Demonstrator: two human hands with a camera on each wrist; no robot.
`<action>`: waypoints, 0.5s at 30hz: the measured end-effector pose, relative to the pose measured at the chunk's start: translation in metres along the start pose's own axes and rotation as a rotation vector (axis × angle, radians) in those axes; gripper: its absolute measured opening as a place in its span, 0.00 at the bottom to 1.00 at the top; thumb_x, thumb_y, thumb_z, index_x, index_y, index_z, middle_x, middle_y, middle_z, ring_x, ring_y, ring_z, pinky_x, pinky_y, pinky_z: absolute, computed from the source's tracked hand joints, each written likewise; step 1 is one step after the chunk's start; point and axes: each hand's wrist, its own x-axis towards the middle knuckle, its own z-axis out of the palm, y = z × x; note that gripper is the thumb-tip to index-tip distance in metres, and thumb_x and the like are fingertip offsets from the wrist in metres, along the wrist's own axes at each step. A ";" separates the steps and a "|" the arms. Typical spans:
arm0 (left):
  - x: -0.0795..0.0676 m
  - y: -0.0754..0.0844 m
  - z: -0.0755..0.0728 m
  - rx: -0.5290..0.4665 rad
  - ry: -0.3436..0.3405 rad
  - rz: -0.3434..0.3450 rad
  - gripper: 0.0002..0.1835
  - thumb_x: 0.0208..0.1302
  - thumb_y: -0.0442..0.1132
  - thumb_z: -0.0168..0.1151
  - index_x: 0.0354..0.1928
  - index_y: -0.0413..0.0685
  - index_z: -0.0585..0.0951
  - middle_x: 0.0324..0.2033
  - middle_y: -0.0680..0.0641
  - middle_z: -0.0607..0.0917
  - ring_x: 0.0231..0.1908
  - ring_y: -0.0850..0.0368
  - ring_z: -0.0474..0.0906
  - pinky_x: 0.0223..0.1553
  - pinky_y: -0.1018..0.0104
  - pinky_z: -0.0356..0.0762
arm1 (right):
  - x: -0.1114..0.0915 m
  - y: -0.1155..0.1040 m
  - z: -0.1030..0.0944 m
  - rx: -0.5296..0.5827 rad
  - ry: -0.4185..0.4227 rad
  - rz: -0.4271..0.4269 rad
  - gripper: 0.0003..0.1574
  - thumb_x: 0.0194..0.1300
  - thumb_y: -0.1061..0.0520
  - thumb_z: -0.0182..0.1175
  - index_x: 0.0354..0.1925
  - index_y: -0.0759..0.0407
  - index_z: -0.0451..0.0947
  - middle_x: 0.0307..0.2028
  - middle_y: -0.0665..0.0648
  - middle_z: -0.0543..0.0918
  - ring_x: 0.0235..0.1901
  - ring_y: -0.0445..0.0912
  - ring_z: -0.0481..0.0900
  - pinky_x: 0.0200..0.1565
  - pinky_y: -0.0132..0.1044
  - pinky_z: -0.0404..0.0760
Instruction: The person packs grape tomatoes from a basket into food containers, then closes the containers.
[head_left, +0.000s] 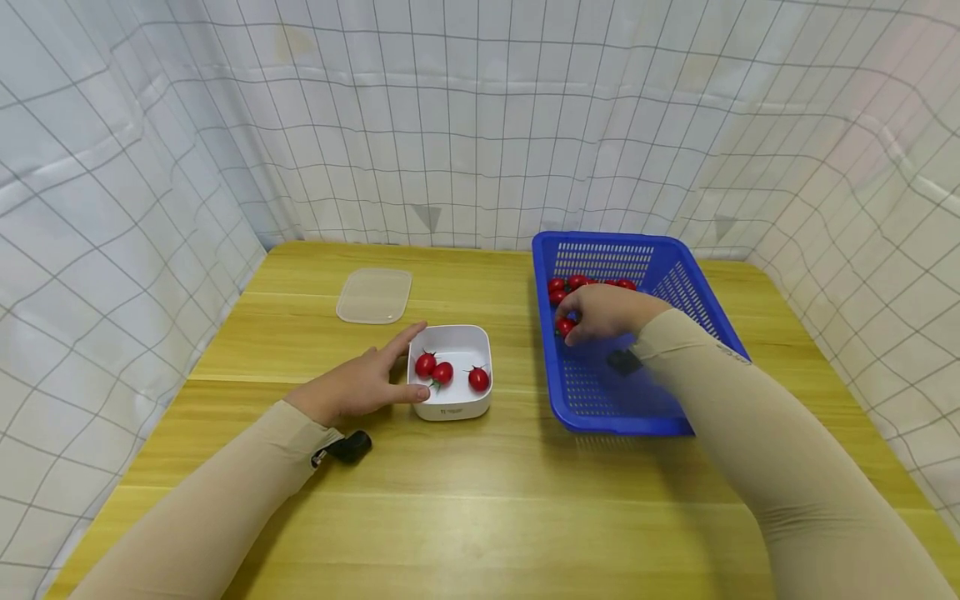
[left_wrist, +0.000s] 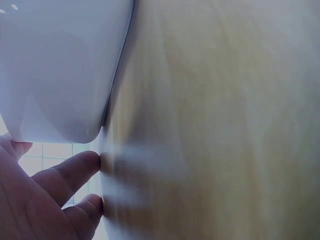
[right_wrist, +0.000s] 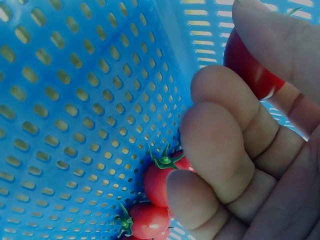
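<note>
while i watch, remotely, the right hand (head_left: 606,310) pinching a tomato (head_left: 565,328) inside the blue basket (head_left: 622,426), the white box (head_left: 468,409) lies left of that grip, nearer the left hand (head_left: 367,382), whose thumb and fingers are spread apart at its side.

Checked curtains (head_left: 480,133) screen a wooden table (head_left: 480,517) into a booth

The left hand (head_left: 360,385) and right hand (head_left: 606,310) were bare below long, close-fitting beige sleeves. The left sleeve (head_left: 202,508) was plain; the right sleeve (head_left: 780,442) was creased at the elbow and bore a small dark marking (head_left: 733,353). A small, rounded black device (head_left: 351,447) sat at the left cuff.
</note>
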 end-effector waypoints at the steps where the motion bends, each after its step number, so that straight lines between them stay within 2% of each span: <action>1: 0.000 0.000 0.000 0.001 0.000 -0.002 0.58 0.66 0.66 0.68 0.86 0.65 0.43 0.84 0.41 0.55 0.80 0.21 0.44 0.76 0.22 0.44 | 0.000 0.000 0.000 -0.001 0.000 0.001 0.21 0.67 0.52 0.72 0.57 0.50 0.85 0.44 0.53 0.86 0.41 0.48 0.80 0.53 0.46 0.80; 15: 0.000 0.001 0.000 -0.005 0.000 0.001 0.58 0.66 0.65 0.68 0.86 0.65 0.43 0.84 0.41 0.54 0.80 0.22 0.44 0.76 0.22 0.42 | -0.008 -0.004 -0.005 0.016 0.005 -0.004 0.21 0.67 0.52 0.72 0.58 0.52 0.85 0.45 0.54 0.86 0.39 0.48 0.80 0.50 0.45 0.79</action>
